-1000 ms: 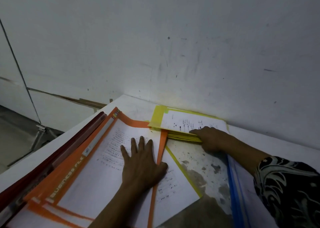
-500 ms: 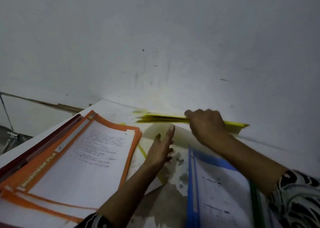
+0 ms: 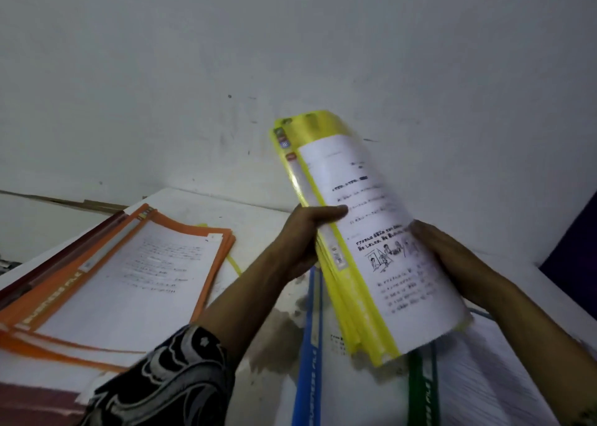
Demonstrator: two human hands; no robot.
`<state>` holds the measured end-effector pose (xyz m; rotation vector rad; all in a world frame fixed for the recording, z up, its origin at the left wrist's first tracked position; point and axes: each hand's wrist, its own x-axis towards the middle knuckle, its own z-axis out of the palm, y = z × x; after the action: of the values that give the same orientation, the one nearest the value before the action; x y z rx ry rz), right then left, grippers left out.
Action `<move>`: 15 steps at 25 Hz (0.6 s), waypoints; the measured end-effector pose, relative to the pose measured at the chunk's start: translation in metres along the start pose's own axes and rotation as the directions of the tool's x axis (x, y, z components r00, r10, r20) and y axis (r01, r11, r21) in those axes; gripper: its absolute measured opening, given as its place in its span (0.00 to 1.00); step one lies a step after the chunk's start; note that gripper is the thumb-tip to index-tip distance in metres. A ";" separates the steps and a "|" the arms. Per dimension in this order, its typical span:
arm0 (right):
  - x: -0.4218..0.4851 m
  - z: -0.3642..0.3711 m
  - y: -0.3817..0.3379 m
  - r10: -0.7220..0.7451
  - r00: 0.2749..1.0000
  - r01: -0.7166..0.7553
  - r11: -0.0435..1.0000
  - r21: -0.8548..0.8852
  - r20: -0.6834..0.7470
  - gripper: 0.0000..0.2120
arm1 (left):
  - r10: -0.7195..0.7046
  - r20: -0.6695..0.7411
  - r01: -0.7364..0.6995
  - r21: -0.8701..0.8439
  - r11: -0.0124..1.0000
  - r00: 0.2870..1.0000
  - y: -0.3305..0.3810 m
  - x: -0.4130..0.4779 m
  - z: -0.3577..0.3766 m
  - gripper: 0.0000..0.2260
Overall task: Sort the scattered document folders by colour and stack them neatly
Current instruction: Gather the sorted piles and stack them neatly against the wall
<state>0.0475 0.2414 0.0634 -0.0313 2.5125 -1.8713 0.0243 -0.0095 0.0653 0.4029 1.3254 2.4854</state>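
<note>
Both hands clasp a glossy yellow plastic folder bundle (image 3: 352,283), tilted above the table: left hand (image 3: 305,241) thumb over its spine, right hand (image 3: 452,257) gripping the right edge.

Glossy plastic yellow folders (image 3: 352,283) hold matt white paper; the white wall (image 3: 290,54) looks matt and scuffed.

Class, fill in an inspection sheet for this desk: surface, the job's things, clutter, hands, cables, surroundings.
Surface: white table, stained.
Job's things: stack of yellow plastic folders held tilted above the table; orange plastic folder stack lying left, beside dark red folders; blue folder and green folder lying under the yellow stack.
Clutter: nothing seen.
Hands: left hand grips the yellow stack's spine edge, thumb across the front; right hand holds the opposite edge.
Cables: nothing seen.
Surroundings: scuffed white wall; dark panel at right.
</note>
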 end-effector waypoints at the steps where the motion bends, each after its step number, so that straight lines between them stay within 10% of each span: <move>1: -0.002 -0.010 0.005 -0.043 0.997 0.031 0.982 0.186 0.061 0.32 | 0.008 0.071 -0.016 0.105 0.994 0.997 0.009 0.000 0.004 0.20; 6: -0.019 -0.018 0.038 -0.106 0.989 0.143 0.878 0.457 -0.106 0.27 | 0.149 0.022 -0.142 0.463 0.875 0.989 0.001 0.000 -0.002 0.13; 10: -0.030 0.009 0.083 -0.011 0.997 0.025 0.980 0.196 -0.070 0.42 | 0.238 -0.251 0.003 0.692 0.722 0.938 -0.056 -0.003 -0.027 0.12; 15: -0.023 0.002 0.079 -0.047 0.953 0.060 0.998 0.036 -0.300 0.12 | 0.204 -0.248 -0.038 0.543 0.839 0.947 -0.063 0.029 0.010 0.07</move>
<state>0.0693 0.2630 -0.0129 0.2019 2.6791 -2.0965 0.0096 0.0429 0.0209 0.2353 2.1954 2.2989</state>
